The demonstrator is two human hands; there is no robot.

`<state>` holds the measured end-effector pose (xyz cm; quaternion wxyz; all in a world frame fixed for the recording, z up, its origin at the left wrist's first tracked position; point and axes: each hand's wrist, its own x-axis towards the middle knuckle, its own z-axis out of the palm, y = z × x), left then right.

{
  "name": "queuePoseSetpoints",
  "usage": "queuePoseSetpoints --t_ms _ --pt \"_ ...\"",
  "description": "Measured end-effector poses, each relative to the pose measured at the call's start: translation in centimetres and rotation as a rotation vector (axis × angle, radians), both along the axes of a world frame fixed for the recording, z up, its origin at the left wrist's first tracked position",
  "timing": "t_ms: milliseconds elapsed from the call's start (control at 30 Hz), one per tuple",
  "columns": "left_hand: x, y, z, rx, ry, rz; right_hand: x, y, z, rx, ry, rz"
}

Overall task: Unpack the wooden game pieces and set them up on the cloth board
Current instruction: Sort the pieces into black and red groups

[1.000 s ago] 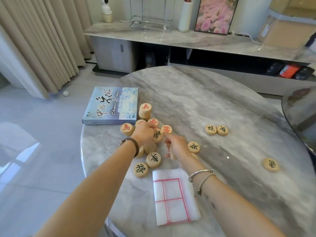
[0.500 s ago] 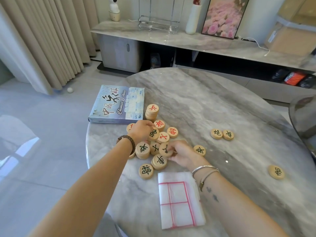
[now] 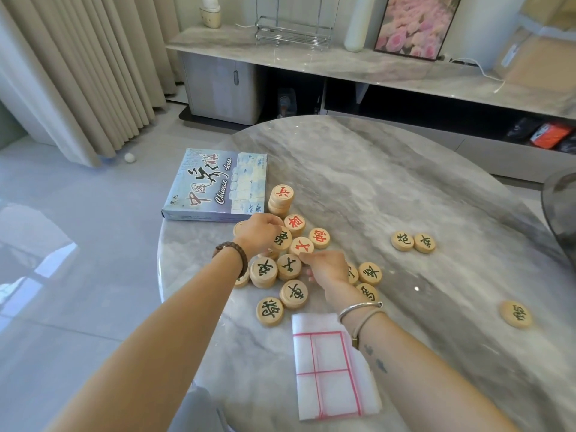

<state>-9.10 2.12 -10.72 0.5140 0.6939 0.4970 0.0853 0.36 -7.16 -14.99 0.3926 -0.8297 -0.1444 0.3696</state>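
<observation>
Round wooden game pieces with red or black characters lie in a loose cluster [image 3: 294, 293] on the marble table. A short stack [image 3: 281, 198] topped by a red-marked piece stands beside the game box. My left hand [image 3: 258, 233] rests over the cluster's far side, its fingers closed on a black-marked piece [image 3: 283, 239]. My right hand [image 3: 328, 269] is just to the right, its fingertips pinching the near edge of a red-marked piece [image 3: 301, 245]. The cloth board [image 3: 333, 369], white with red lines, lies folded near the table's front edge.
The blue Chinese chess box [image 3: 218, 185] lies at the table's left rim. Two pieces [image 3: 413, 242] sit together to the right and one piece [image 3: 516, 313] lies far right. The round table [image 3: 374, 182] ends close on the left. A dark chair edge [image 3: 558, 207] shows at right.
My right hand has moved away from the black-marked piece it was touching and up to the red-marked one. My left hand has stayed over the cluster. The camera has shifted slightly.
</observation>
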Motion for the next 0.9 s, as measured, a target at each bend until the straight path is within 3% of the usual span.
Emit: queuePoseSetpoints --t_ms 167,267,500,767,900 --pt "1.3 -1.1 -0.1 -0.003 0.0 -0.038 4.0 -2.6 1.7 -0.15 -0.542 0.221" --pt "2.1 -1.8 0.0 -0.012 0.012 -0.09 5.4 -4.5 1.5 -0.395 -0.665 0.524" --pt "2.9 -2.2 -0.3 -0.017 0.034 -0.136 6.6 -7.1 0.2 -0.46 -0.519 0.555" --pt "4.8 -3.4 -0.7 -0.002 -0.006 -0.171 7.9 -8.7 -0.4 -0.228 -0.338 0.247" --pt "5.3 -3.8 -1.0 -0.015 -0.003 -0.159 8.1 -8.9 -0.6 -0.247 -0.309 0.237"
